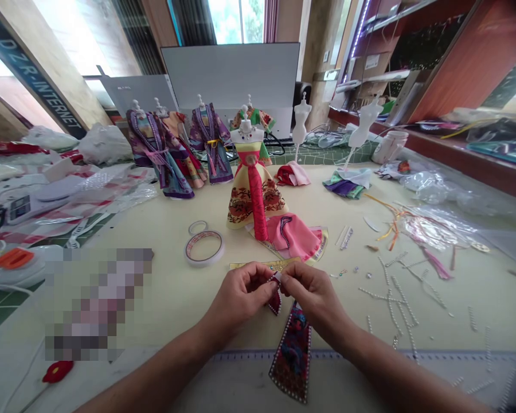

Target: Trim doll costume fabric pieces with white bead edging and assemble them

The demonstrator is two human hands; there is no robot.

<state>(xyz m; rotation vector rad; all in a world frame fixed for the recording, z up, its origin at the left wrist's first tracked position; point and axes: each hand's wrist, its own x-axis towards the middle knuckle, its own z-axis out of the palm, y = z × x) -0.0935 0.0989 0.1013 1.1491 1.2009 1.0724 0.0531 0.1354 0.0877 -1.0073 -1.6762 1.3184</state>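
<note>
Both of my hands meet in the middle, over the table. My left hand (245, 289) is closed in a pinch on a small dark red fabric piece (276, 303) edged with white beads. At its upper end, the fingertips of my right hand (312, 289) pinch the same piece, where a bit of white shows. Below my right hand lies a long dark patterned fabric panel (291, 355) with a beaded border, its narrow top partly covered by the hand. Just beyond my fingers is a gold strip (286, 265), and past it a pink doll garment (294, 235).
Dressed doll mannequins (258, 178) and two bare white ones (301, 123) stand at the back. A roll of tape (204, 248) lies left of centre. Loose bead chains (389, 292) and orange ribbons (395, 215) are scattered right. Plastic bags (105, 143) crowd the left.
</note>
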